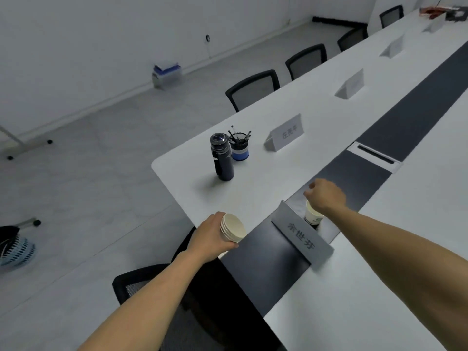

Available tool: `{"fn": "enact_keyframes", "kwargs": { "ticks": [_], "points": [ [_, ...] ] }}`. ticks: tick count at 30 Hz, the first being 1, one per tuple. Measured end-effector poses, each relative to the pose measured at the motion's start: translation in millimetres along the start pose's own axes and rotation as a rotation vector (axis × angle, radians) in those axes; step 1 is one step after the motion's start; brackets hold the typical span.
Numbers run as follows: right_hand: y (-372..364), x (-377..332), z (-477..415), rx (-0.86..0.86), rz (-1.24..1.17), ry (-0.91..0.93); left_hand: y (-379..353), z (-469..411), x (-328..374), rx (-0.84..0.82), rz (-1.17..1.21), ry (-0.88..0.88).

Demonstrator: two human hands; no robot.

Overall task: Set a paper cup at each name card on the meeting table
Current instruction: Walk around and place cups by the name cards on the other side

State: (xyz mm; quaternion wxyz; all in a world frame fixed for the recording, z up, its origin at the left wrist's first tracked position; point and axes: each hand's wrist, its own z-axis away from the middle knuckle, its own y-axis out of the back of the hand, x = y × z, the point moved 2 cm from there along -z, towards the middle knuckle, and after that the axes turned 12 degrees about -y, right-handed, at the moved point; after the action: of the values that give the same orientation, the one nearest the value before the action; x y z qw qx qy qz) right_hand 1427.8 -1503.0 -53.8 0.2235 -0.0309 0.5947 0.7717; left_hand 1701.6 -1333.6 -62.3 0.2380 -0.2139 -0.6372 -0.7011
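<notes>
My left hand (211,238) grips a nested stack of white paper cups (233,228) tipped on its side, near the table's near end. A single paper cup (312,216) stands upright on the dark centre strip just behind the nearest name card (302,240). My right hand (325,195) is over that cup's rim, its fingers curled; whether it still grips the cup I cannot tell. More name cards stand along the left side of the white meeting table (278,178): one (285,134) near the pens, another (350,86) farther on, and one (392,46) beyond.
A dark water bottle (222,158) and a blue pen holder (239,146) stand near the table's left corner. A cable hatch (374,157) sits in the dark strip. Black office chairs (253,88) line the left edge; one chair (152,287) is below my left arm.
</notes>
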Motion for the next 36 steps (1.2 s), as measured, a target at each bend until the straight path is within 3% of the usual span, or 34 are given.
{"fn": "enact_keyframes", "kwargs": {
  "ticks": [8, 14, 17, 28, 36],
  "points": [
    [-51, -145, 120, -0.106, 0.175, 0.516, 101, 136, -51, 0.330, -0.041, 0.187],
    [-105, -247, 252, -0.118, 0.277, 0.946, 161, 252, -116, 0.502, -0.058, 0.364],
    [-129, -292, 301, -0.088, 0.327, 1.070, 182, 297, -153, 0.544, -0.066, 0.416],
    [-234, -461, 459, -0.056, 0.407, 1.157, 307, 425, -329, 0.542, -0.102, 0.514],
    [-251, -549, 444, 0.009, 0.451, 1.122, 356, 383, -412, 0.496, -0.088, 0.474]
  ]
}}
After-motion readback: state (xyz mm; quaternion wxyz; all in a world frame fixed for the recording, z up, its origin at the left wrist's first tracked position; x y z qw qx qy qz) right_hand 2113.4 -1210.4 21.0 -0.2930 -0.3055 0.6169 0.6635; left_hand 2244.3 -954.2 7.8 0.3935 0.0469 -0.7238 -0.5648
